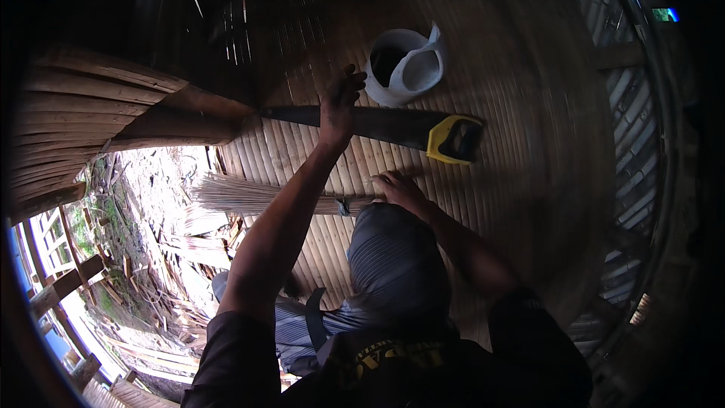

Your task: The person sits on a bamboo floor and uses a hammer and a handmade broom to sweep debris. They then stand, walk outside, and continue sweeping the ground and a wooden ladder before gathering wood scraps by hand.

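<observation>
My left hand [340, 109] is raised over the blade of a hand saw [400, 127], its fingers bent but apart, with nothing seen in them. The saw lies with its yellow-and-black handle to the right. Just beyond that hand stands a white plastic container [408, 68] with a cut-open top. A bundle of thin sticks [264, 195], like a stick broom, lies across in front of me, tied near its right end. My right hand [402, 190] is at that tied end, beside my knee, fingers drawn together. Whatever they pinch is too small and dim to name.
I am on a bamboo-slat floor [317, 249]. At the left, a slatted bamboo structure [91, 113] ends beside a floor edge, with bright ground and dry debris [158, 242] below. A lattice bamboo wall [634, 143] rises at the right.
</observation>
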The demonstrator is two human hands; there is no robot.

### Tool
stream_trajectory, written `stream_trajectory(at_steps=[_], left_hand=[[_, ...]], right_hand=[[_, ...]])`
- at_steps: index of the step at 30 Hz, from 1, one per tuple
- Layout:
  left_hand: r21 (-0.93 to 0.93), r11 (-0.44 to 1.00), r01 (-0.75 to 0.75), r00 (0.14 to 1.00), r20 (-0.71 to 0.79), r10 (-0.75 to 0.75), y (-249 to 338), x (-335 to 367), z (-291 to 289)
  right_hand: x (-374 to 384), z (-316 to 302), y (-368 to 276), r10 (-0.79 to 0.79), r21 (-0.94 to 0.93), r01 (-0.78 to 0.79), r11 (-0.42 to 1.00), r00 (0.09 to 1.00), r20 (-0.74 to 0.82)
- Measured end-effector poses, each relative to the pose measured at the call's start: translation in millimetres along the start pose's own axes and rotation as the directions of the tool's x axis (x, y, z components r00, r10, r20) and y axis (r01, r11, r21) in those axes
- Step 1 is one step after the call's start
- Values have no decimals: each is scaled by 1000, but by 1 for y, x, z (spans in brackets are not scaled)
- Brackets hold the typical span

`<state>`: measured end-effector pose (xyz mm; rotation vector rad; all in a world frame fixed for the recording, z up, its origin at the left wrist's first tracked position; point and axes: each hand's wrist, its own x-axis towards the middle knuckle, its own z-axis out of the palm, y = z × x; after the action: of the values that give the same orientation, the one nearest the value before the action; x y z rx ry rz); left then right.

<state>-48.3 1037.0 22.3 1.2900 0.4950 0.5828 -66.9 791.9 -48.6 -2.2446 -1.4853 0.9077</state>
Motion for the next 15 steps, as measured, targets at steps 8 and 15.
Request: stream_trajectory(at_steps=[8,15], left_hand=[[729,613,-306,941,329,78,33,64,11],[711,703,-16,991,-83,106,38,-61,-188]], right_hand=[[14,11,-40,-74,88,45,995,928,364],[64,3,-110,47,13,-68,998,810,584]])
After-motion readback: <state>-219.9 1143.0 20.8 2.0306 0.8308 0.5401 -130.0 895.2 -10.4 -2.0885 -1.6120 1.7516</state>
